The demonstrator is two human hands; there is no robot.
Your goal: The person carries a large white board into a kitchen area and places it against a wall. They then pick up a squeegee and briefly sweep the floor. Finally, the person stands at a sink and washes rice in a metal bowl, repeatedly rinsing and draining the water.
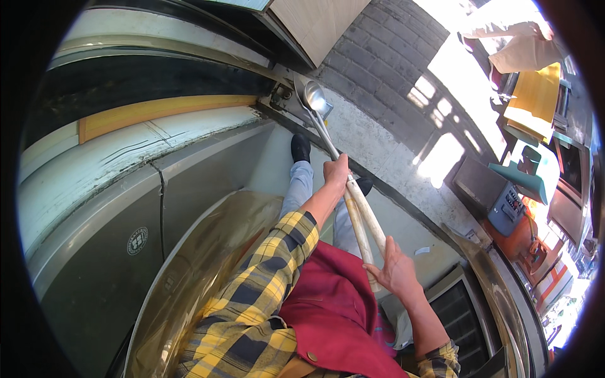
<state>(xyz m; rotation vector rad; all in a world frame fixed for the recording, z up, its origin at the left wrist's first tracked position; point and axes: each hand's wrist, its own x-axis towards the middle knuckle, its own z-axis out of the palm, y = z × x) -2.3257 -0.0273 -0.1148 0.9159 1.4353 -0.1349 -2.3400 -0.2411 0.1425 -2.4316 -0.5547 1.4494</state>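
Observation:
My left hand (pixel 336 172) grips two long-handled cooking utensils together where their metal shafts meet the pale wooden handles (pixel 363 203). One is a steel ladle (pixel 314 96), its round bowl pointing away from me. Beside it is a second utensil with a thin metal blade (pixel 298 90), seen nearly edge-on, possibly a wok spatula. The handles spread apart towards my body. At their near ends my right hand (pixel 401 269) rests loosely, thumb over one handle and fingers along the other. Part of that second handle is hidden by the fingers.
A grey metal cabinet (pixel 208 170) and a curved translucent sheet (pixel 203 245) stand close on my left. Ahead, a concrete sill (pixel 378 141) borders grey brick paving (pixel 378 61). On the right are an orange gas cylinder (pixel 505 238), a yellow-topped table (pixel 534 99) and another person (pixel 524 47).

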